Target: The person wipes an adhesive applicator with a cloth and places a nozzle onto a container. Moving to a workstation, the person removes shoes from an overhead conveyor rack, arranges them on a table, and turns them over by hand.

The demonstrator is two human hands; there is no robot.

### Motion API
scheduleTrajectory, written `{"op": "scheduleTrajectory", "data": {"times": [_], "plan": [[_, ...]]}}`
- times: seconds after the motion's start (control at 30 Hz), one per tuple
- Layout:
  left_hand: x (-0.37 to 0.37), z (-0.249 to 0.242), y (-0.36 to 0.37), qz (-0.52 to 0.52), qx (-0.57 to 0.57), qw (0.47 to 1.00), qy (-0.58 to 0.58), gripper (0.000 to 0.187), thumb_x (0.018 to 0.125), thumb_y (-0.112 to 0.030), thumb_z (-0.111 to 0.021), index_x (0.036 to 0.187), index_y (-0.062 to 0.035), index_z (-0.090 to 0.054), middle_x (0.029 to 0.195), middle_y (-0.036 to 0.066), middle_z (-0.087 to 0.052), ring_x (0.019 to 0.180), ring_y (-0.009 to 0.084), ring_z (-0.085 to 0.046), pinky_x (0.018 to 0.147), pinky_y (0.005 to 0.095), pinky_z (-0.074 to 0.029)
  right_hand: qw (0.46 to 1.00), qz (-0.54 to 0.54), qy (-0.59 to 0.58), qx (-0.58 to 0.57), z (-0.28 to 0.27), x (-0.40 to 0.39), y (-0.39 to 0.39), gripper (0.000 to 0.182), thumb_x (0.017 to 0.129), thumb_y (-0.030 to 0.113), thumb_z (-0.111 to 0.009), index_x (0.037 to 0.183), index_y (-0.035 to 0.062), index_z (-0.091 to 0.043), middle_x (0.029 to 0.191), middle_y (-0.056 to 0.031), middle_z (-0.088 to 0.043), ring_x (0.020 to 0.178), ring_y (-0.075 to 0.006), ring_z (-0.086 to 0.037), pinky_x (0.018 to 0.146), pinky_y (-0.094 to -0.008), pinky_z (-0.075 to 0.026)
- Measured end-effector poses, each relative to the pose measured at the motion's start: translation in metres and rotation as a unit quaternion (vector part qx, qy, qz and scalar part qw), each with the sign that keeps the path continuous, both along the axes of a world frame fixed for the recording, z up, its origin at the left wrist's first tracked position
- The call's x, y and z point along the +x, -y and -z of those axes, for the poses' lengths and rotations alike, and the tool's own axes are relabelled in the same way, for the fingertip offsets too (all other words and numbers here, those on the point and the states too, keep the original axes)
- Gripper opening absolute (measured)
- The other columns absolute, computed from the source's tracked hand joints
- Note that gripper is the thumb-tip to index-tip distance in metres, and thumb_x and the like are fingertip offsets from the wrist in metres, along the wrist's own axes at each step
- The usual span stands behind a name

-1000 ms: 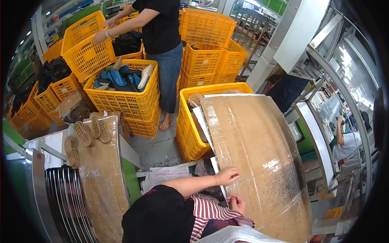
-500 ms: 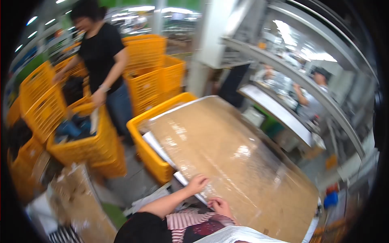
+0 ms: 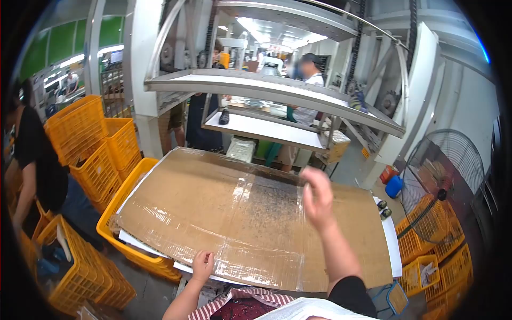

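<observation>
A big cardboard sheet (image 3: pixel 176 197), crossed by strips of clear tape, lies over the work surface in front of me. My left hand (image 3: pixel 202 265) is at its near edge with the fingers curled in; nothing shows in them. My right hand (image 3: pixel 318 200) is raised over the right half of the cardboard, holding nothing, fingers stretched forward and thumb apart. Beyond it hangs a metal rack with a white upper shelf (image 3: pixel 256 85) and a white lower shelf (image 3: pixel 266 128). One dark shoe (image 3: pixel 224 117) stands on the lower shelf. A pair of dark shoes (image 3: pixel 383 209) sits right of the cardboard.
Yellow crates (image 3: pixel 80 133) are stacked at the left, beside a person in black (image 3: pixel 40 154). A long yellow crate (image 3: pixel 109 218) borders the cardboard's left side. A large fan (image 3: pixel 442 186) and more yellow crates (image 3: pixel 421 272) stand at the right. Other people are behind the rack.
My view has swung right toward the rack and fan. My right hand has risen from the near edge and reached forward over the cardboard. My left hand stays near the edge.
</observation>
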State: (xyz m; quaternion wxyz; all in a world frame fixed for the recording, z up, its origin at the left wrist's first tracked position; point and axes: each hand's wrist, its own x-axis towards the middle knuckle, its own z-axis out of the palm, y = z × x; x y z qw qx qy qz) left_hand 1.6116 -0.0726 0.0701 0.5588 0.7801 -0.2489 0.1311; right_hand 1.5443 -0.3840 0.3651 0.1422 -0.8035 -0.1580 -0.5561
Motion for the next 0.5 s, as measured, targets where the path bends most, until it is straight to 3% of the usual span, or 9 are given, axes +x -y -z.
{"op": "scheduleTrajectory", "data": {"times": [0.1, 0.17, 0.2, 0.27, 0.33, 0.37, 0.5], "plan": [[0.012, 0.005, 0.003, 0.005, 0.021, 0.999, -0.042, 0.01, 0.084, -0.008, -0.059, 0.086, 0.0011, -0.062, 0.073, 0.011, -0.057, 0.064, 0.0212, -0.057, 0.059, 0.0297, -0.047, 0.976, 0.163, 0.095, -0.105, -0.09, -0.005, 0.023, 0.039, 0.083, 0.009, -0.056, 0.121, 0.0014, -0.051, 0.123, -0.0163, -0.054, 0.121, -0.0339, -0.046, 0.106, -0.044, -0.03], [0.027, 0.003, 0.012, 0.028, -0.022, 0.991, -0.132, 0.015, 0.084, -0.011, -0.059, 0.092, 0.0018, -0.062, 0.078, 0.013, -0.058, 0.068, 0.0233, -0.058, 0.063, 0.0315, -0.048, 0.925, 0.33, 0.113, -0.151, -0.127, 0.0, 0.044, 0.041, 0.087, 0.018, -0.055, 0.124, 0.0021, -0.05, 0.129, -0.0154, -0.049, 0.127, -0.0329, -0.039, 0.109, -0.0454, -0.022], [0.037, -0.008, 0.017, 0.044, -0.003, 0.992, -0.121, 0.02, 0.085, -0.013, -0.06, 0.098, 0.0025, -0.061, 0.084, 0.015, -0.059, 0.077, 0.0264, -0.058, 0.07, 0.0338, -0.047, 0.923, 0.335, 0.115, -0.151, -0.132, 0.005, 0.061, 0.041, 0.087, 0.018, -0.055, 0.124, 0.0021, -0.05, 0.129, -0.0154, -0.049, 0.127, -0.0329, -0.039, 0.109, -0.0454, -0.022], [0.044, -0.086, 0.034, 0.048, 0.012, 0.998, 0.031, 0.022, 0.085, -0.013, -0.06, 0.099, 0.0028, -0.059, 0.088, 0.016, -0.058, 0.084, 0.0279, -0.057, 0.074, 0.0349, -0.047, 0.903, 0.398, 0.06, -0.149, -0.13, 0.018, 0.092, 0.043, 0.088, 0.024, -0.054, 0.125, 0.0023, -0.048, 0.129, -0.0152, -0.048, 0.126, -0.0313, -0.039, 0.109, -0.046, -0.021], [0.049, -0.171, 0.053, 0.077, 0.017, 0.993, 0.093, 0.022, 0.084, -0.011, -0.06, 0.102, 0.002, -0.058, 0.094, 0.017, -0.058, 0.091, 0.0311, -0.056, 0.08, 0.0376, -0.045, 0.91, 0.393, 0.015, -0.129, -0.126, 0.019, 0.095, 0.044, 0.088, 0.025, -0.054, 0.125, 0.0024, -0.047, 0.127, -0.0155, -0.049, 0.124, -0.0311, -0.041, 0.109, -0.0462, -0.021], [0.057, -0.204, 0.066, 0.084, 0.0, 0.979, 0.184, 0.024, 0.082, -0.009, -0.06, 0.104, 0.001, -0.057, 0.098, 0.017, -0.057, 0.094, 0.032, -0.055, 0.082, 0.0382, -0.044, 0.916, 0.385, -0.032, -0.107, -0.124, 0.02, 0.095, 0.045, 0.088, 0.026, -0.053, 0.126, 0.0024, -0.047, 0.125, -0.0157, -0.05, 0.123, -0.0308, -0.042, 0.109, -0.0464, -0.021], [0.077, -0.336, 0.127, 0.055, -0.004, 0.879, 0.473, 0.04, 0.078, -0.008, -0.063, 0.116, -0.0015, -0.053, 0.117, 0.015, -0.053, 0.11, 0.0312, -0.05, 0.093, 0.0413, -0.037, 0.921, 0.363, -0.036, -0.133, -0.111, 0.035, 0.114, 0.044, 0.087, 0.023, -0.053, 0.125, 0.0024, -0.047, 0.124, -0.0159, -0.05, 0.121, -0.0306, -0.043, 0.108, -0.0468, -0.022]]}}
